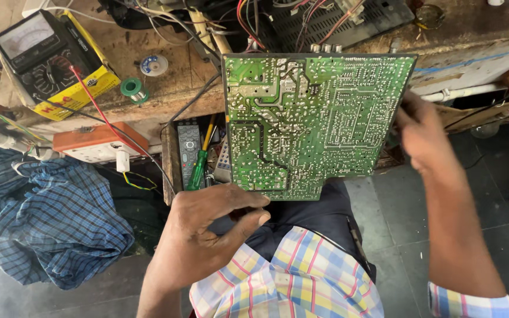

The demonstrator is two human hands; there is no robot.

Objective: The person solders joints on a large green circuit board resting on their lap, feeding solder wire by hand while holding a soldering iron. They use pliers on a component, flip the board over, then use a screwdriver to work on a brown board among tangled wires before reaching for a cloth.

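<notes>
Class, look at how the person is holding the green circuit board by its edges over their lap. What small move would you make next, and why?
Probably tilt the circuit board slightly toward the face to inspect the solder side. It faces the camera, gripped by the left hand at its bottom edge and the right hand at its right edge, so both hands are occupied and the meter and screwdriver lie untouched.

- Soft, even daylight fills the scene; it is bright, with no hard shadows.
- The green circuit board (313, 123) is sharp, its solder points catching small glints.
- The right hand (422, 135) is smeared by motion blur.
- The left hand (207, 227) casts a faint shadow beneath its fingers.
- The wooden worktop (166, 76) bends slightly toward the frame edges.
- The floor (490, 194) lies dimmer.
</notes>
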